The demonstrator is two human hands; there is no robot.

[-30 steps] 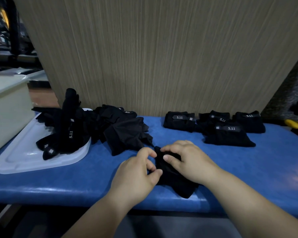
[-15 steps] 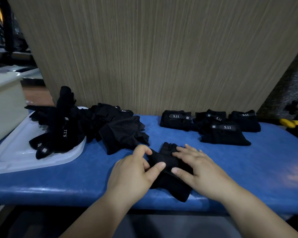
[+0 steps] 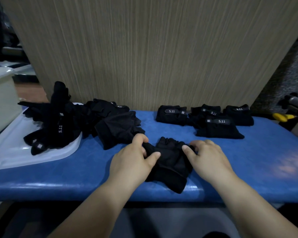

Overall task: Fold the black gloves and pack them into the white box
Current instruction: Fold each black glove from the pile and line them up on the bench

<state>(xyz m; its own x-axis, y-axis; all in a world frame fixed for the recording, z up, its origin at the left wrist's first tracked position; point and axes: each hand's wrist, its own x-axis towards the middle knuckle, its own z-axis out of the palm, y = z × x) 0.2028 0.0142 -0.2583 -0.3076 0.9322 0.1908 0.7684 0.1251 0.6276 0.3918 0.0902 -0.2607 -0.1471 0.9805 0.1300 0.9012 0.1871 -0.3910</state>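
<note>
Pinching the black glove from both sides: left hand nips its left edge between thumb and fingers, right hand curls onto its right edge. Glove lies flat on blue surface, cuff at the front edge. Folded gloves grouped back right. Unfolded heap back left, partly on white tray. White box beyond left edge.

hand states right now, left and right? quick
Left hand: closed, pinching the left edge of the black glove.
Right hand: closed, pinching the right edge of the black glove.
</note>
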